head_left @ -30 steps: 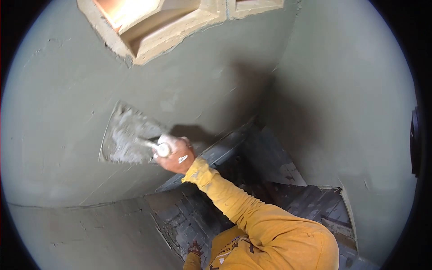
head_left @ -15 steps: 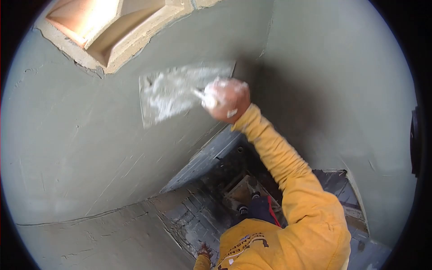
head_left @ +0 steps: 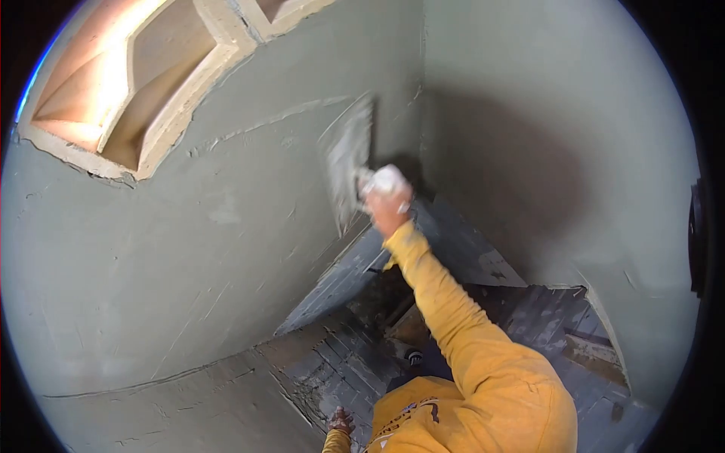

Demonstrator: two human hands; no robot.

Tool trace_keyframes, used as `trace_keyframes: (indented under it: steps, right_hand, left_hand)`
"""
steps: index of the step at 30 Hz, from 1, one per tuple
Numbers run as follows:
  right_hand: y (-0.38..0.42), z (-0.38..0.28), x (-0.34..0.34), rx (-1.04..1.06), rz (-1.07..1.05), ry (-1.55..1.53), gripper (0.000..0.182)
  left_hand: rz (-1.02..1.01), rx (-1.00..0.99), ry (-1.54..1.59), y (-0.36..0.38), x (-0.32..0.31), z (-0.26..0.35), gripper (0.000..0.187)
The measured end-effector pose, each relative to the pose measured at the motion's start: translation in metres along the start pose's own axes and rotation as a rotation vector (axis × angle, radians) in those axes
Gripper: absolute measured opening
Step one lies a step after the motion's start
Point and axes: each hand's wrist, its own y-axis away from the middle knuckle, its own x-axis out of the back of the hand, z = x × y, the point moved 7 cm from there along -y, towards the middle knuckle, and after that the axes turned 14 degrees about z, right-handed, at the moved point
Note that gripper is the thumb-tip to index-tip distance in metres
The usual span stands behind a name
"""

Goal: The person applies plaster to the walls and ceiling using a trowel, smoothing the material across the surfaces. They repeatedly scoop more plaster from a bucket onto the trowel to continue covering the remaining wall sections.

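Observation:
My right hand (head_left: 388, 198), smeared with white plaster, is wrapped round the handle of a flat metal trowel (head_left: 347, 162). The trowel's blade is steeply tilted against the grey plastered wall (head_left: 226, 249), close to the inner corner, and is slightly blurred. A thin raised ridge runs across the plaster to its left. Low in the view, my left hand (head_left: 341, 420) hangs beside my body with its fingers apart, holding nothing, above the smeared floor.
An opening with pale patterned blocks (head_left: 162, 75) is at the upper left. Another plastered wall (head_left: 634, 174) stands on the right, with a broken lower edge. Below are grey boards (head_left: 540, 317) and a wooden piece near my foot (head_left: 413, 356).
My right hand has moved down with the trowel, whose blade has turned from nearly level to steep. A ridge now shows where the blade was. The view has shifted slightly.

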Motion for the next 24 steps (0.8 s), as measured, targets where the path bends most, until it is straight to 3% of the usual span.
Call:
trace_keyframes:
  steps: [1,3,5,8,9,11,13,16,18,24]
  right_hand:
    - [-0.026,-0.025,0.008,0.060,0.018,0.051,0.017]
    - [-0.077,0.001,0.014,-0.218,0.055,-0.164,0.019]
    - [-0.117,-0.002,0.002,-0.284,-0.044,-0.322,0.019]
    - [-0.122,-0.028,-0.022,-0.272,-0.138,-0.310,0.022]
    - [-0.107,-0.044,-0.025,-0.314,-0.198,-0.261,0.017]
    - [-0.078,-0.081,-0.045,0.267,-0.190,-0.104,0.013]
    - [-0.034,-0.104,-0.064,0.501,-0.227,0.022,0.013]
    - [0.040,-0.099,-0.100,0.235,-0.334,0.116,0.021]
    - [0.104,-0.112,-0.129,0.488,-0.449,0.213,0.021]
    - [0.261,-0.074,-0.176,0.345,-0.916,0.338,0.015]
  left_hand:
    - [0.009,0.009,-0.017,-0.003,0.001,-0.004,0.062]
    - [0.040,0.036,-0.046,-0.016,0.006,-0.018,0.060]
    - [0.060,0.050,-0.063,-0.023,0.005,-0.030,0.059]
    - [0.072,0.073,-0.090,-0.008,0.001,-0.034,0.056]
    - [0.066,0.066,-0.086,-0.004,0.000,-0.037,0.056]
    - [0.041,0.041,-0.087,-0.003,-0.003,-0.033,0.057]
    - [0.025,0.027,-0.044,-0.002,-0.004,-0.028,0.058]
    - [-0.007,0.000,0.020,-0.009,-0.005,-0.032,0.059]
    - [-0.015,0.007,0.069,-0.018,-0.006,-0.039,0.060]
    - [-0.035,0.034,0.116,-0.009,-0.002,-0.053,0.061]
